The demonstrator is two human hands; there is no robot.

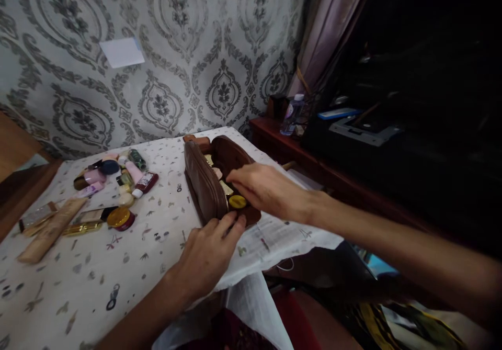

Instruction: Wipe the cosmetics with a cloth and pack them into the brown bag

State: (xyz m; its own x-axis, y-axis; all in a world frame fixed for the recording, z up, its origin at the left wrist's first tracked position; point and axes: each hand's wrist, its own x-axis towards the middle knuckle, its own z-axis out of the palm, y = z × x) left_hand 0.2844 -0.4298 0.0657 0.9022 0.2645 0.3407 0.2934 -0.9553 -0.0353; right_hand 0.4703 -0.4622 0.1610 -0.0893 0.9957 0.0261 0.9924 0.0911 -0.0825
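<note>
A brown zip-up toiletry bag [206,185] stands unzipped on the cloth-covered table [157,266]. Several small items lie inside it, among them a yellow round item [237,201] near the close end and pale yellow pieces further back. My left hand [209,253] grips the bag's near end, its fingertips bent over the edge. From the right, my right hand [270,190] reaches over the bag's far side. Its fingers are pressed together, and the tips point down into the opening. Whatever they may hold is hidden from view.
Left on the table lie several cosmetics: a dark red bottle [146,183], a yellow-lidded jar [121,218], a long beige tube [53,229] and a green bottle [137,158]. A clear bottle [292,114] stands on the red-brown shelf [270,130]. Patterned wallpaper is behind.
</note>
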